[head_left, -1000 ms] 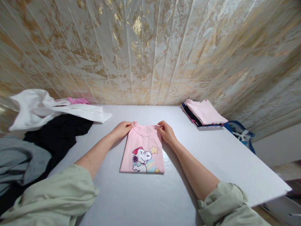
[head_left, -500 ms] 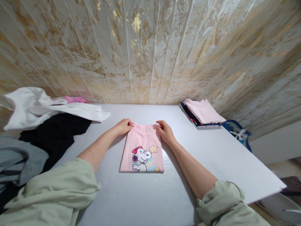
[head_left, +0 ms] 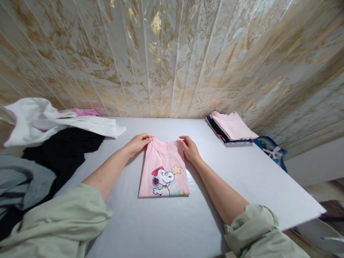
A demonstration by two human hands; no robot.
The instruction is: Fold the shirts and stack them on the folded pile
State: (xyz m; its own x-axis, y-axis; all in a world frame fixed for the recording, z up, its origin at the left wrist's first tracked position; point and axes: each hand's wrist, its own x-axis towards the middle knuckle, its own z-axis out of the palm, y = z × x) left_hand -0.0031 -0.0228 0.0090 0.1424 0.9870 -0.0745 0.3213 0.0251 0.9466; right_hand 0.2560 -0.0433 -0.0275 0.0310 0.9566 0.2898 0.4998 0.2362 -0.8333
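Note:
A pink T-shirt (head_left: 164, 161), folded into a neat rectangle, lies flat on the white table (head_left: 161, 225). Its printed front faces up, with a cartoon dog in a red bow and yellow stars. The collar points away from me. At the shirt's upper left corner, my left hand (head_left: 138, 144) pinches the shoulder edge beside the collar. My right hand (head_left: 190, 148) grips the opposite shoulder corner, its fingers curled over the cloth. Both thumbs are partly hidden.
On the left lie loose clothes: a white garment (head_left: 34, 122), a black one (head_left: 64, 150), a grey one (head_left: 24, 179) and a bit of pink cloth (head_left: 87, 112). A folded stack (head_left: 233, 126) stands at the back right, near a blue mesh-like bag (head_left: 274, 152). A patterned curtain (head_left: 166, 61) hangs behind.
The pink T-shirt has shifted slightly to the right along with my hands. My right fingers, looser before, have closed down onto the shoulder corner.

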